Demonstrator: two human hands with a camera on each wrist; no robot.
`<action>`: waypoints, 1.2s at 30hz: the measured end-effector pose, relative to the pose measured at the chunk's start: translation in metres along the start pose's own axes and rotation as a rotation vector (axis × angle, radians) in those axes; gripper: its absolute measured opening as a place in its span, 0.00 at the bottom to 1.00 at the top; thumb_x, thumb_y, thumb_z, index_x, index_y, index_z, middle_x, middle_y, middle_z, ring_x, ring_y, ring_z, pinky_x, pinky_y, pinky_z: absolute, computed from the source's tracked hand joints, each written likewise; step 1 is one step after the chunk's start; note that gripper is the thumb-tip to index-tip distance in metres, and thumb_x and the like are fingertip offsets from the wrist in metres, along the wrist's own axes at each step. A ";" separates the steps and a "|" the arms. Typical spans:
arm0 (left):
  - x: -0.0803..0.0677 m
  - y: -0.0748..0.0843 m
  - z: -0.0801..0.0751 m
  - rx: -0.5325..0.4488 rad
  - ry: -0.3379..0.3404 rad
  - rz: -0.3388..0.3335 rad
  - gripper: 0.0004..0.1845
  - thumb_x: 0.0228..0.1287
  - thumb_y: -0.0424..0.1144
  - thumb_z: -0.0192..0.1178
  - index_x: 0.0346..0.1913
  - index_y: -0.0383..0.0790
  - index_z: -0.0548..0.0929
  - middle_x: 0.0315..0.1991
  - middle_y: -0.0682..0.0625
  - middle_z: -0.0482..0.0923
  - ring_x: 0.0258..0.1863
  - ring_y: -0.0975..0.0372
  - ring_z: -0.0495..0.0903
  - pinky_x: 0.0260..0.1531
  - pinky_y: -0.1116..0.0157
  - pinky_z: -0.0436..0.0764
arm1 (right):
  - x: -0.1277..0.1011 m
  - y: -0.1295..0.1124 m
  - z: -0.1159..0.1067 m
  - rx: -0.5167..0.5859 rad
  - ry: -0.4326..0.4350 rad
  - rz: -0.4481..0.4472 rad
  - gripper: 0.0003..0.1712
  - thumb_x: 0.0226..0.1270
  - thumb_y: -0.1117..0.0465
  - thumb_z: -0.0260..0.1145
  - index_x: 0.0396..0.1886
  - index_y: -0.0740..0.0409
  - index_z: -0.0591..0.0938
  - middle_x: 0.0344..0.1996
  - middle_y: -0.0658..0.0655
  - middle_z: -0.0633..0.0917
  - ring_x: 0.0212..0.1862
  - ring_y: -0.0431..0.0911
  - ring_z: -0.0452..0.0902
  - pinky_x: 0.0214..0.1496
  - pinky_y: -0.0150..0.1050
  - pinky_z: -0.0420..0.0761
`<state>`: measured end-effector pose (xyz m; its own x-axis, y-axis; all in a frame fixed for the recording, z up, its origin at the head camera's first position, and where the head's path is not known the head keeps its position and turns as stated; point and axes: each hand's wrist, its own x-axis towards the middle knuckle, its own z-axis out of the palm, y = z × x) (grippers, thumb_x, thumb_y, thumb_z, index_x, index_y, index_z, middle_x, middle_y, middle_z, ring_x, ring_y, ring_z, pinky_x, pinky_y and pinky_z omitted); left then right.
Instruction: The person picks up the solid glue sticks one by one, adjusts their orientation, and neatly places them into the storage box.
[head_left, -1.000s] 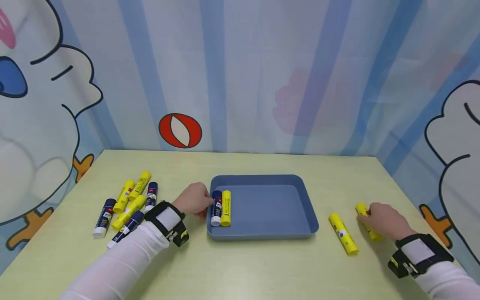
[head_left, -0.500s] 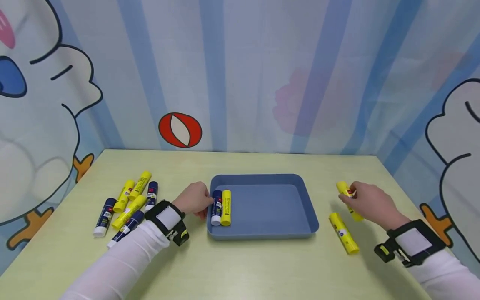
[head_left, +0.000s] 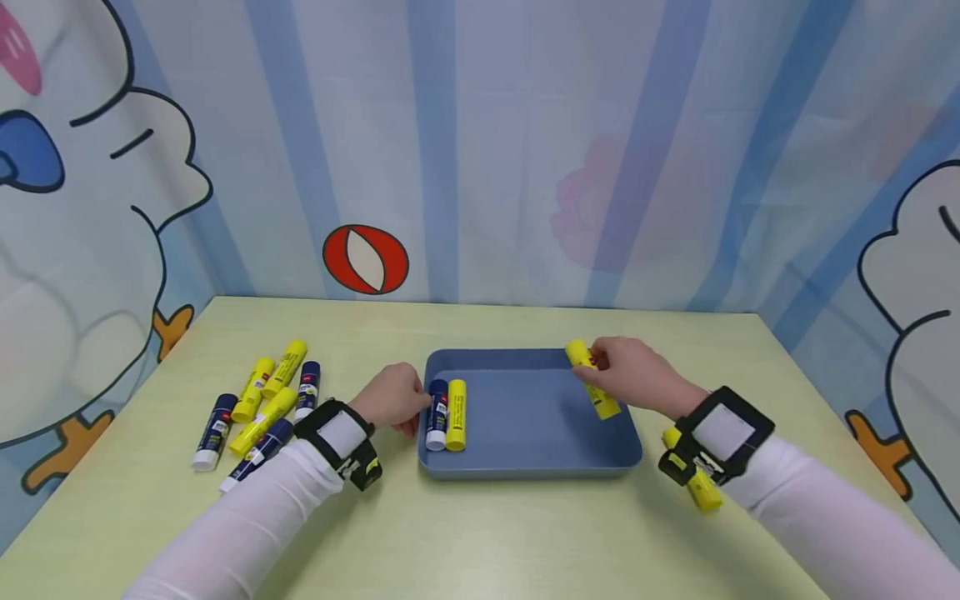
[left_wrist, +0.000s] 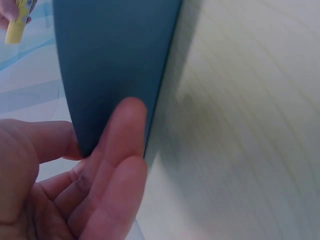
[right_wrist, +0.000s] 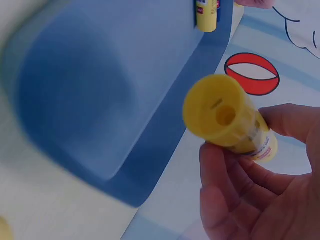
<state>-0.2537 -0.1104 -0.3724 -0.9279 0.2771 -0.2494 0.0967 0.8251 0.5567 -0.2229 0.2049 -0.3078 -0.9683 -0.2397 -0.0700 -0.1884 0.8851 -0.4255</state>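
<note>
The blue tray [head_left: 528, 417] lay in the middle of the table [head_left: 480, 533], and everything else is placed from it. The right hand [head_left: 626, 375] hovered over the tray's far right corner, its fingers and thumb pinching a yellow glue stick [head_left: 592, 379] that hung tilted above the tray floor, clear of it. In the right wrist view that same stick [right_wrist: 227, 117] showed its round end toward the camera, gripped between thumb and fingertips [right_wrist: 220, 170], with the tray's inside [right_wrist: 100, 100] below it.

The left hand [head_left: 390, 398] rested against the tray's left wall from outside, fingers relaxed and laid on the rim rather than curled round anything; the left wrist view showed the fingers [left_wrist: 117, 150] lying flat along the tray's edge [left_wrist: 115, 65].

Inside the tray, tight against its left wall, a dark blue glue stick [head_left: 437, 414] and a second yellow stick [head_left: 456, 414] lay side by side, touching, lengthwise front to back.

Outside the tray's right front corner, another yellow glue stick [head_left: 701, 487] lay on the table, partly hidden by the right wrist strap [head_left: 720, 433].

Well to the left of the tray, a loose cluster of glue sticks [head_left: 258, 408], yellow and dark blue ones mixed, lay on the table at various angles.
</note>
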 end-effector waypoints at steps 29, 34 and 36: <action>0.003 -0.004 0.000 -0.030 -0.019 0.013 0.17 0.68 0.35 0.58 0.19 0.35 0.80 0.12 0.49 0.78 0.14 0.58 0.81 0.17 0.67 0.78 | 0.065 -0.074 0.082 0.080 -0.299 0.133 0.15 0.72 0.54 0.61 0.39 0.65 0.79 0.24 0.57 0.81 0.24 0.47 0.81 0.30 0.37 0.82; 0.002 -0.004 -0.001 -0.038 -0.021 0.024 0.17 0.68 0.35 0.58 0.19 0.34 0.79 0.12 0.49 0.78 0.14 0.57 0.82 0.16 0.67 0.78 | 0.070 -0.075 0.092 0.076 -0.318 0.159 0.15 0.71 0.55 0.62 0.32 0.63 0.79 0.22 0.56 0.82 0.20 0.46 0.79 0.26 0.36 0.81; 0.002 -0.004 0.000 -0.038 -0.019 0.022 0.17 0.68 0.35 0.58 0.19 0.34 0.79 0.12 0.49 0.78 0.14 0.57 0.82 0.16 0.68 0.78 | 0.072 -0.076 0.095 0.069 -0.326 0.162 0.15 0.71 0.55 0.62 0.31 0.63 0.79 0.21 0.57 0.82 0.19 0.45 0.79 0.25 0.35 0.81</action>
<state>-0.2563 -0.1136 -0.3750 -0.9186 0.3047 -0.2515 0.1031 0.7995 0.5918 -0.2623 0.0822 -0.3661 -0.8794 -0.2230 -0.4207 -0.0145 0.8956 -0.4445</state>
